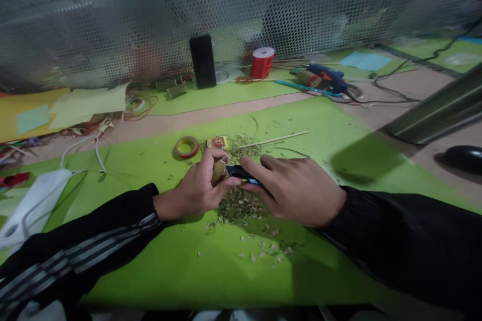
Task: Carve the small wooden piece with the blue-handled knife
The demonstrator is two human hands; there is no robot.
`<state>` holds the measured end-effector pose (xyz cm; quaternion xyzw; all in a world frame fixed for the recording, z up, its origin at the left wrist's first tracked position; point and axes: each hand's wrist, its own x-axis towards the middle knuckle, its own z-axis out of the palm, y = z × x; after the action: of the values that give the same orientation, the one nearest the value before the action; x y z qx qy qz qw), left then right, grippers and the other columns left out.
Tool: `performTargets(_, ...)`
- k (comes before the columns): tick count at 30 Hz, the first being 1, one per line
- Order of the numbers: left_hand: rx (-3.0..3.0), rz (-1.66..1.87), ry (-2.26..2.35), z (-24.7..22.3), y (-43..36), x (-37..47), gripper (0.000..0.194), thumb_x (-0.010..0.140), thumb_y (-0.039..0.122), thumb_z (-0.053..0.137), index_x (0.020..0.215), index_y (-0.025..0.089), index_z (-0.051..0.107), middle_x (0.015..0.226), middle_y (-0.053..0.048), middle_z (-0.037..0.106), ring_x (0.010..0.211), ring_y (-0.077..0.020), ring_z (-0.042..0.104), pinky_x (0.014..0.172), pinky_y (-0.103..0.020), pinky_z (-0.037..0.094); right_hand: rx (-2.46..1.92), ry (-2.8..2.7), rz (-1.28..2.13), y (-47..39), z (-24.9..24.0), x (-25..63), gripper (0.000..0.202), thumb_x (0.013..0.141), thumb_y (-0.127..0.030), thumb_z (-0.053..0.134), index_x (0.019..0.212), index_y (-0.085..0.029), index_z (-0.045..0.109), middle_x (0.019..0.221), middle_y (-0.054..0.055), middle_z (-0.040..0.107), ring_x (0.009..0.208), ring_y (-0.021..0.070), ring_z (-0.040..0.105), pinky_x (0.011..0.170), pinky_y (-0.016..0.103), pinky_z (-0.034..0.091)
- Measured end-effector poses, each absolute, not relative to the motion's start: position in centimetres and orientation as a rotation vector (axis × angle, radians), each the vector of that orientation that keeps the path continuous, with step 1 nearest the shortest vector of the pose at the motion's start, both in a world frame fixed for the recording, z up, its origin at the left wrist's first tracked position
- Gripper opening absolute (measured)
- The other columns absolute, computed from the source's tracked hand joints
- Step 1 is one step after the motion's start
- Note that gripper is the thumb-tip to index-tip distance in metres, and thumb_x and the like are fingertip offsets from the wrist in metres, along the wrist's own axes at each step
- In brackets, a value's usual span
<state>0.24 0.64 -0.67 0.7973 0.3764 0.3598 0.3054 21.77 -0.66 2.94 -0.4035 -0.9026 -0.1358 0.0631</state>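
My left hand (196,185) is closed around a short olive-tan piece of bamboo (218,171), most of it hidden by the fingers. My right hand (291,185) grips a black and blue utility knife (241,173), its blade end against or very near the bamboo; the exact contact is too small to tell. The left thumb lies close to the knife's front end. Below both hands a heap of wood shavings (241,205) spreads over the green mat (158,271).
Beyond the hands lie a tape roll (187,147), a small matchbox-like box (217,143) and a thin stick (278,138). Farther back are an upright phone (203,61), a red spool (261,65) and a blue glue gun (327,76). A white power strip (37,200) sits left, a metal cylinder (437,110) right.
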Motion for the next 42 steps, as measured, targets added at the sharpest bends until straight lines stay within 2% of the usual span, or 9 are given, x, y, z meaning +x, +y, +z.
performTargets(6,2.047,0.919,1.001,-0.4,0.7,0.4,0.031,0.09,0.036,0.059,0.108,0.019,0.041,0.067,0.008,0.04,0.051,-0.0068,0.034,0.047,-0.02,0.028,-1.289,-2.713,-0.448,-0.8,3.2,21.5,0.043,0.1,-0.042,0.027,0.123,-0.02,0.056,0.072,0.004,0.061,0.044,0.0119,0.042,0.05,0.03,0.007)
performTargets(11,1.973,0.959,1.035,-0.2,0.6,0.4,0.023,0.093,0.038,0.055,0.101,0.02,0.044,0.073,0.005,0.043,0.056,-0.0074,0.038,0.052,-0.021,0.032,-1.481,-2.67,-0.34,-0.3,3.8,21.7,0.047,0.1,-0.045,0.025,0.128,-0.021,0.053,0.081,0.006,0.066,0.048,0.0136,0.05,0.049,0.029,0.009)
performTargets(14,1.882,0.936,0.971,-0.3,0.6,0.2,0.025,0.093,0.037,0.056,0.107,0.021,0.042,0.074,0.005,0.041,0.055,-0.0066,0.037,0.051,-0.02,0.035,-1.469,-2.686,-0.251,-0.1,3.8,21.7,0.048,0.1,-0.047,0.024,0.13,-0.021,0.051,0.085,0.007,0.069,0.05,0.0149,0.052,0.05,0.028,0.011)
performTargets(19,1.754,0.987,0.763,-0.8,0.8,0.0,0.024,0.099,0.04,0.034,0.114,0.022,0.04,0.084,0.001,0.047,0.062,-0.0096,0.047,0.054,-0.023,0.047,-1.36,-2.679,-0.215,0.1,3.4,21.9,0.049,0.1,-0.047,0.022,0.128,-0.018,0.051,0.086,0.007,0.07,0.05,0.0147,0.051,0.05,0.027,0.012)
performTargets(23,1.718,0.979,0.746,-0.5,0.9,0.3,0.026,0.1,0.038,0.032,0.121,0.023,0.039,0.089,0.0,0.051,0.062,-0.0096,0.053,0.056,-0.025,0.051,-1.228,-2.687,-0.257,0.1,2.9,22.1,0.049,0.101,-0.047,0.022,0.127,-0.017,0.052,0.082,0.006,0.069,0.048,0.0129,0.049,0.05,0.028,0.012)
performTargets(30,1.723,0.96,0.7,-0.6,0.9,0.0,0.031,0.099,0.039,0.036,0.125,0.022,0.038,0.079,0.002,0.048,0.056,-0.0079,0.046,0.048,-0.02,0.042,-1.048,-2.614,-0.37,0.0,2.0,22.1,0.049,0.102,-0.044,0.021,0.133,-0.021,0.051,0.075,0.003,0.061,0.052,0.0131,0.049,0.052,0.029,0.014)
performTargets(34,1.703,0.928,0.679,-0.7,1.0,-0.1,0.032,0.098,0.038,0.037,0.125,0.02,0.039,0.074,0.002,0.048,0.057,-0.0091,0.046,0.051,-0.022,0.043,-0.99,-2.563,-0.337,0.1,1.7,22.1,0.05,0.104,-0.043,0.021,0.143,-0.022,0.042,0.081,0.004,0.063,0.057,0.0151,0.055,0.052,0.028,0.022)
performTargets(37,1.704,0.937,0.706,-0.6,0.9,0.0,0.031,0.099,0.035,0.035,0.125,0.019,0.04,0.076,0.001,0.049,0.058,-0.0092,0.047,0.052,-0.023,0.045,-0.953,-2.503,-0.125,0.1,1.9,22.2,0.048,0.104,-0.043,0.021,0.142,-0.021,0.04,0.087,0.004,0.067,0.06,0.0158,0.059,0.053,0.027,0.031)
performTargets(42,1.767,0.92,0.748,-0.6,0.8,0.1,0.032,0.1,0.035,0.038,0.13,0.022,0.037,0.093,-0.003,0.052,0.064,-0.0089,0.051,0.054,-0.023,0.046,-0.998,-2.296,0.672,0.1,3.2,22.5,0.045,0.104,-0.048,0.023,0.123,-0.017,0.05,0.074,0.001,0.067,0.049,0.011,0.054,0.051,0.023,0.039)
